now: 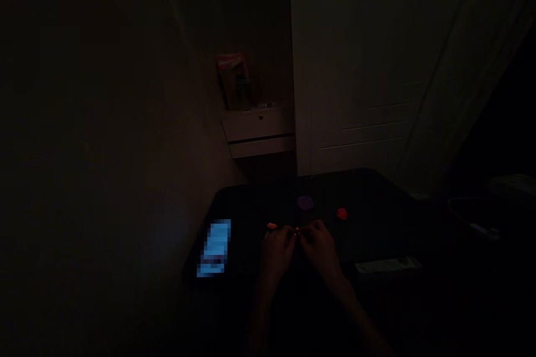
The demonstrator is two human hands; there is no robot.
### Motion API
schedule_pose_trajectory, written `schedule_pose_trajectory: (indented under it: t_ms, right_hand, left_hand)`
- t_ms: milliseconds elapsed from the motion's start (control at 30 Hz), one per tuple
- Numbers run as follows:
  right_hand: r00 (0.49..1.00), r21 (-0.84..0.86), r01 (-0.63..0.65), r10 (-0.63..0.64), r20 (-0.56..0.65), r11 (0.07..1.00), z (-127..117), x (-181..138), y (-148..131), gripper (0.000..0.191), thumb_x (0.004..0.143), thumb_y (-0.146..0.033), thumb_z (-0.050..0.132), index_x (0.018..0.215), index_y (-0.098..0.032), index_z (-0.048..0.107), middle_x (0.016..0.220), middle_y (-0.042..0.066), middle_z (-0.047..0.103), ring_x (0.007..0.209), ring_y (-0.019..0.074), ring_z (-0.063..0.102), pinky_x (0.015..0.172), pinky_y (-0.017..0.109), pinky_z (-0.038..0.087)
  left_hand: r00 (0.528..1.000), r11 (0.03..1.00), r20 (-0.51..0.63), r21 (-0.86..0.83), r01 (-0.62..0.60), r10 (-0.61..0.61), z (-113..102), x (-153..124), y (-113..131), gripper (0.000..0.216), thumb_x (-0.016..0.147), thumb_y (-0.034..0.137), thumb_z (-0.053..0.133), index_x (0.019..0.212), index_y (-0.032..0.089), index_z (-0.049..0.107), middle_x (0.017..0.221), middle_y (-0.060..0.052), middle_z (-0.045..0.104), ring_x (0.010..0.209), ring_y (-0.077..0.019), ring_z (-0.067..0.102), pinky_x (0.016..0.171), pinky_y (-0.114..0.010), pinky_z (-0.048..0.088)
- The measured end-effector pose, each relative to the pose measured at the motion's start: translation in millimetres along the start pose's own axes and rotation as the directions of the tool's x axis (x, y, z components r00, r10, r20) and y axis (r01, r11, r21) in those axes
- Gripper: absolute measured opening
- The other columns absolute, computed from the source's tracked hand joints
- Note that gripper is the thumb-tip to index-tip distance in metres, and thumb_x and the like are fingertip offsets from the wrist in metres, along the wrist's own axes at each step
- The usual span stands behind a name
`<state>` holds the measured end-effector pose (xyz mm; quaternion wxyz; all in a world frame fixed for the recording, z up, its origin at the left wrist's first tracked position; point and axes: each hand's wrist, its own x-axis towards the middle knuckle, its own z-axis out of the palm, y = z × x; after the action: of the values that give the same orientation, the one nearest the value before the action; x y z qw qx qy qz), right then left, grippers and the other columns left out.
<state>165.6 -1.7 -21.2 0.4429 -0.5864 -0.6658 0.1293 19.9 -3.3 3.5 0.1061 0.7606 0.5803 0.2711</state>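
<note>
In the dim light, my left hand (276, 250) and my right hand (322, 246) meet over the dark table, fingers curled and fingertips pinched close together. Between them show tiny orange bits (297, 229) that look like modelling clay; both hands seem to pinch them, though the fingers partly hide the contact. An orange lump (272, 225) lies just beyond my left hand. Farther right is a rounder red-orange lump (341, 213). A flat purple piece (305, 202) lies beyond my hands, near the middle of the table.
A bright, pixelated blue screen (215, 248) lies at the table's left side. On the right front edge is a pale flat object (387, 265). Behind the dark table (360, 184) stand a drawer unit (259, 125) with a bag (234, 82) on it and a pale panelled door (355, 67).
</note>
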Motion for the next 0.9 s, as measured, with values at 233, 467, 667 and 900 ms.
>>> schedule_pose_trajectory:
  t_ms: [233,467,667,900]
  right_hand:
    - [1.0,0.023,-0.009,0.009,-0.001,1.0,1,0,1,0.014,0.086,-0.017,0.062,0.089,-0.018,0.075,0.096,0.007,0.064,0.084,0.0194,0.068,0.078,0.03,0.054]
    - [0.999,0.064,-0.005,0.008,-0.047,0.998,-1,0,-2,0.013,0.086,-0.019,0.061,0.088,-0.018,0.074,0.095,0.007,0.064,0.083,0.0199,0.067,0.077,0.032,0.054]
    - [0.997,0.087,-0.006,0.012,-0.076,0.996,-1,0,-3,0.013,0.088,-0.022,0.061,0.085,-0.02,0.074,0.091,0.006,0.064,0.08,0.0199,0.067,0.074,0.031,0.054]
    - [0.998,0.077,-0.003,0.007,-0.064,0.997,1,0,-1,0.014,0.091,-0.023,0.06,0.089,-0.019,0.073,0.094,0.007,0.066,0.084,0.0214,0.067,0.077,0.033,0.054]
  left_hand:
    - [0.998,0.994,-0.016,-0.085,0.065,-0.066,4,0,-5,0.012,0.092,0.031,0.061,0.096,0.023,0.07,0.076,0.001,0.068,0.076,-0.0168,0.062,0.068,-0.025,0.038]
    - [0.976,0.975,-0.17,-0.198,0.105,-0.139,7,2,-14,0.012,0.092,0.022,0.055,0.089,0.021,0.066,0.08,-0.001,0.062,0.077,-0.0168,0.061,0.072,-0.026,0.046]
    - [0.871,0.96,-0.416,-0.206,0.19,-0.262,8,4,-24,0.032,0.093,0.018,0.053,0.122,0.018,0.064,0.131,-0.015,0.051,0.116,-0.0272,0.06,0.096,-0.041,0.051]
    - [0.92,0.977,-0.335,-0.124,0.173,-0.206,14,4,-24,0.028,0.098,0.019,0.043,0.104,0.015,0.07,0.105,-0.013,0.066,0.101,-0.0268,0.064,0.093,-0.042,0.052]
